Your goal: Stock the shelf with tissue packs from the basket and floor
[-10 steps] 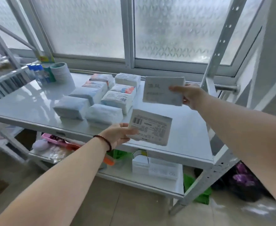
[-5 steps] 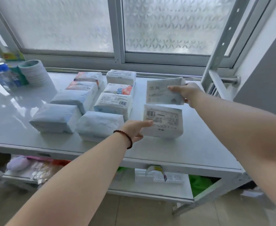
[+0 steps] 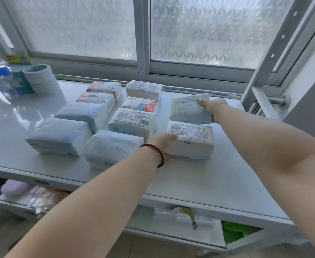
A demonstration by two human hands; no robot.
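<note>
My left hand [image 3: 163, 143] grips the left end of a white tissue pack [image 3: 193, 141] with a barcode label, which rests flat on the white shelf top [image 3: 199, 179]. Just behind it, my right hand [image 3: 211, 108] holds a second pale blue-white tissue pack [image 3: 187, 109] by its right end, tilted and low over the shelf. To the left, several more tissue packs [image 3: 132, 123] lie in two rows running toward the window. No basket is in view.
A stack of paper cups [image 3: 40, 79] and blue-capped bottles [image 3: 1, 81] stand at the back left. A perforated metal upright [image 3: 268, 58] rises at the right. The lower shelf holds a power strip [image 3: 184, 217], packets and a green bag [image 3: 233, 233].
Both hands moved down and forward. The left pack went from held upright in the air to lying flat on the shelf. The right pack dropped lower, behind it.
</note>
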